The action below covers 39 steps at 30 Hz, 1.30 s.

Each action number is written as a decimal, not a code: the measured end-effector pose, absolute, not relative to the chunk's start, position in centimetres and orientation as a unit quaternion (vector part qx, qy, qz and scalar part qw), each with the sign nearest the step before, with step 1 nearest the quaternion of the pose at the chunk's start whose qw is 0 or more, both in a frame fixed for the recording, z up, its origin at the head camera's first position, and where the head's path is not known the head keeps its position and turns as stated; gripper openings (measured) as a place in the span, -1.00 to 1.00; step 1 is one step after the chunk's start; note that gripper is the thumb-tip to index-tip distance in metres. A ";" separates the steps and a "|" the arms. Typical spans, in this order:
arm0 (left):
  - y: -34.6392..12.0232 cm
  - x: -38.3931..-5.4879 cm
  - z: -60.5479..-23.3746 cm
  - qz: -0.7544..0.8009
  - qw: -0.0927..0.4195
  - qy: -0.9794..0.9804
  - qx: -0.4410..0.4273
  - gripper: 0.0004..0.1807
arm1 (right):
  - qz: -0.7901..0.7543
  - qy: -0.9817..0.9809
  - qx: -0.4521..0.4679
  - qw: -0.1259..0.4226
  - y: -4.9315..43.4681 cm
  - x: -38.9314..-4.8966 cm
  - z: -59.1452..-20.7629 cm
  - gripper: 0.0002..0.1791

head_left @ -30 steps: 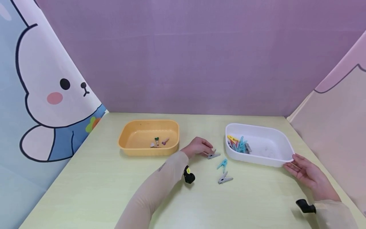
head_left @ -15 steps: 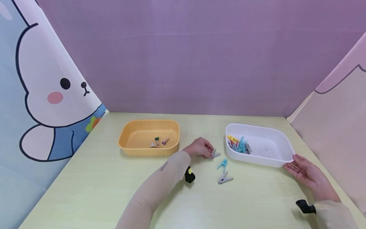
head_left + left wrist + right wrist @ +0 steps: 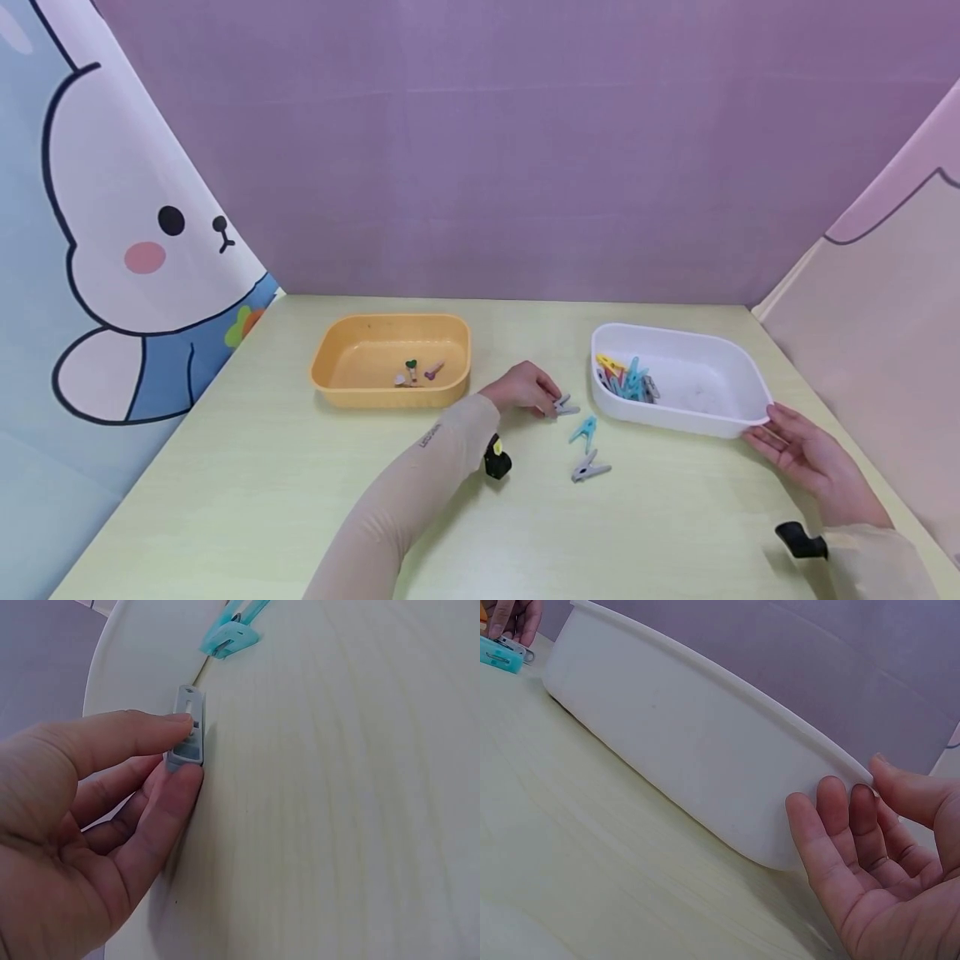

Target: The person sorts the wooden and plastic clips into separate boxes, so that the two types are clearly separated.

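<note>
My left hand (image 3: 522,389) pinches one end of a grey clothespin (image 3: 566,406) lying on the table. In the left wrist view, thumb and fingertips meet at that grey clothespin (image 3: 190,724), and a blue clothespin (image 3: 231,639) lies beyond it. The blue clothespin (image 3: 585,431) and a second grey clothespin (image 3: 589,468) rest nearer the front. At the right, my right hand (image 3: 806,454) grips the near right corner of a white basin (image 3: 712,423), thumb over the rim and fingers against the outer wall. Several yellow, blue, red and grey clothespins (image 3: 633,383) lie at the basin's left end.
An orange basin (image 3: 390,398) stands left of my left hand, with several small items (image 3: 412,367) inside, one with a green heart. A purple cloth backdrop (image 3: 510,167) rises behind the table (image 3: 225,500), with printed cloths at both sides.
My left hand has shifted slightly right and taken hold of the grey clothespin, which has turned a little and slid slightly right. My right hand and the white basin stay where they were.
</note>
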<state>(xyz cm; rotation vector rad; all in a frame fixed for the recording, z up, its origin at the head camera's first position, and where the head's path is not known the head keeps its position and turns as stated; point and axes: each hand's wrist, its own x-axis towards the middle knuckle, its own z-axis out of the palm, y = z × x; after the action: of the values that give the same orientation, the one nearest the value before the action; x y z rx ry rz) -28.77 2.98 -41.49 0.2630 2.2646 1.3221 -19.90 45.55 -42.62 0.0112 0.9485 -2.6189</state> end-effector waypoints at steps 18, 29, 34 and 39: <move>2.3 -29.1 -42.3 0.569 0.242 0.782 0.086 -0.74 | -0.926 0.329 -0.012 0.187 45.6 -20.0 -42.6 -0.63; 1.9 -29.8 -41.9 0.693 0.234 0.681 0.041 -0.64 | -0.926 0.325 -0.017 0.191 45.7 -20.1 -42.7 -0.65; 1.8 -30.0 -41.7 0.734 0.234 0.636 0.026 -0.61 | -0.926 0.324 -0.016 0.194 45.7 -20.1 -42.6 -0.65; 1.9 -30.1 -41.6 0.760 0.229 0.608 0.010 -0.61 | -0.925 0.327 -0.014 0.191 45.6 -20.0 -42.6 -0.65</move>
<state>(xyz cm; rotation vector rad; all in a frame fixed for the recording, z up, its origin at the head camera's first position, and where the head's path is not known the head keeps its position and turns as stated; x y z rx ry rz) -30.13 1.91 -41.65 0.0280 1.6732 2.0920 -19.98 45.64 -42.60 -0.0395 0.9194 -2.5987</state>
